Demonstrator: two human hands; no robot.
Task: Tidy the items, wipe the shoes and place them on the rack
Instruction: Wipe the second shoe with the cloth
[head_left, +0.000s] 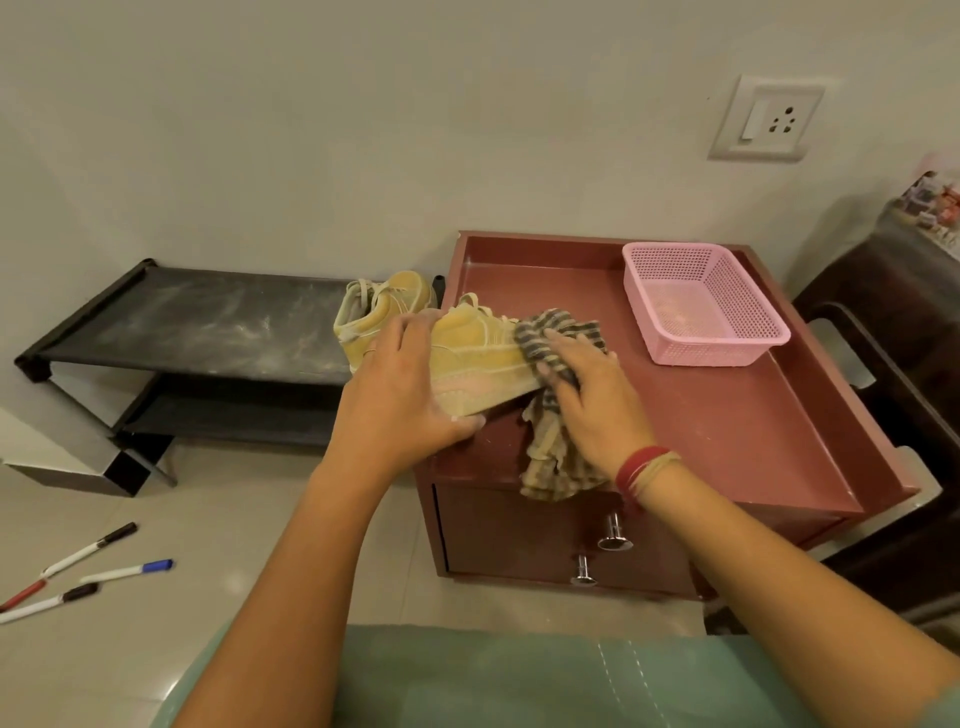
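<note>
The left hand (400, 395) holds a yellow shoe (483, 353) by the end nearest the rack. Its fingers (410, 332) curl over the top of the shoe and the thumb is under the sole, so they are clamped on the shoe. The shoe is tipped on its side, up in the hand, over the front left part of the small red-brown table (727, 415).

The right hand (592, 405) grips a striped cloth (550, 457). Its fingers are bent round the cloth and press it on the other end of the shoe. The rest of the cloth hangs down from under the hand and droops over the front edge of the table. There are red and yellow threads around the right wrist.

A second yellow shoe (384, 306) sits on the top shelf of the black shoe rack (208, 322), at the end next to the table. The shelf looks dusty. The rack stands on the floor (260, 519) against the wall, just beside the table.

A pink basket (670, 250) stands at the back right of the table top, well apart from the hands. The table has two shiny drawer knobs (614, 535) on its front.

Four marker pens (130, 570) lie on the floor at the left, near each other. A white switch and socket (769, 119) is on the wall above the table.
</note>
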